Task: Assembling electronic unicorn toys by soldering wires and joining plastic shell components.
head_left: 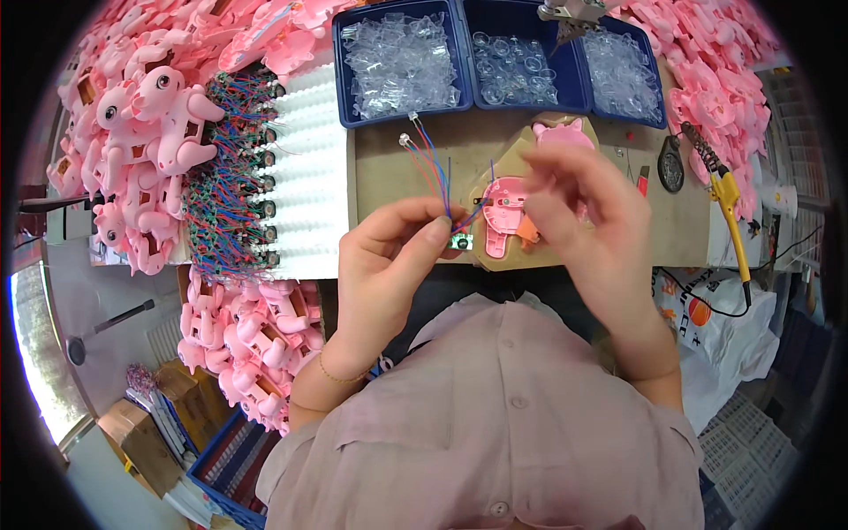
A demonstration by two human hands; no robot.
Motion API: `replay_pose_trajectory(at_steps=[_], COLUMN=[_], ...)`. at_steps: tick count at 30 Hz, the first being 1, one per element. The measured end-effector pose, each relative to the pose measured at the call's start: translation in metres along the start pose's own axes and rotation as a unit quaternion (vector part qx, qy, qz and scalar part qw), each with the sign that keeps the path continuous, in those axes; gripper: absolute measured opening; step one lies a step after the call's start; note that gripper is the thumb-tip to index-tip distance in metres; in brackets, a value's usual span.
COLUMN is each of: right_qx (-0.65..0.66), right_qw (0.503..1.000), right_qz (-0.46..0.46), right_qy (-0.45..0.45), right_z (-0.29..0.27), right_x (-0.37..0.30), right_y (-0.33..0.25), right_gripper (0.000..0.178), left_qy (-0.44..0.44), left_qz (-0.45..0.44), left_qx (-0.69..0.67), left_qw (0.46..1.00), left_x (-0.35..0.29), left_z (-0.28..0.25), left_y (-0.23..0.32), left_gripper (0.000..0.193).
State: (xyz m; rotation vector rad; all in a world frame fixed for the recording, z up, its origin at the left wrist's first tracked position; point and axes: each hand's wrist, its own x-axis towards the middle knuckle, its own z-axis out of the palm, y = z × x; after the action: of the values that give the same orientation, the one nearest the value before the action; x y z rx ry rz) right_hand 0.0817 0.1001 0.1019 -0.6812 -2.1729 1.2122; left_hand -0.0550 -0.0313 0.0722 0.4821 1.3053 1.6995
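Observation:
My left hand (390, 256) is closed, thumb and forefinger pinching a bundle of red and blue wires (435, 172). Small pale parts tip the wires' upper ends, and a small green circuit board (461, 241) hangs just below the fingertips. Beside it a pink toy shell half (504, 196) lies inside-up on a tan holder (488, 258). My right hand (594, 212) hovers over the shell's right side, fingers bent and thumb apart, with nothing visible in them. It hides part of the shell. A small orange piece (527, 231) shows near its thumb.
Blue bins (343, 99) of clear plastic parts line the back. Wired assemblies (231, 177) lie on white ridged foam (309, 185) at left, near piled pink toy bodies (168, 124). A yellow-handled soldering iron (726, 199) and a black oval object (672, 170) lie right.

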Motion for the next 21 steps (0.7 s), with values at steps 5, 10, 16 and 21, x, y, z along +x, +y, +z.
replay_pose_trajectory(at_steps=[5,10,16,21], right_qx=[0.252,0.278,0.206,-0.013], right_qw=[0.937,0.914,0.958,0.991], right_qz=[0.196,0.261,0.183,-0.119], right_qy=[-0.144,-0.142,-0.078,-0.051], right_z=[0.015,0.012,0.019,0.018], right_x=[0.020,0.018,0.004,0.000], right_y=[0.004,-0.001,0.005,0.010], right_gripper=[0.013,0.010,0.009,0.013], left_qy=[-0.037,-0.019,-0.010,-0.002], left_qz=[0.017,0.000,-0.001,-0.006], left_qx=[0.045,0.019,0.034,0.037], left_qw=[0.998,1.000,0.999,0.999], left_x=[0.000,0.003,0.006,0.009], left_z=[-0.001,0.001,0.000,-0.004], left_y=[0.002,-0.003,-0.007,-0.004], left_gripper=[0.018,0.018,0.018,0.019])
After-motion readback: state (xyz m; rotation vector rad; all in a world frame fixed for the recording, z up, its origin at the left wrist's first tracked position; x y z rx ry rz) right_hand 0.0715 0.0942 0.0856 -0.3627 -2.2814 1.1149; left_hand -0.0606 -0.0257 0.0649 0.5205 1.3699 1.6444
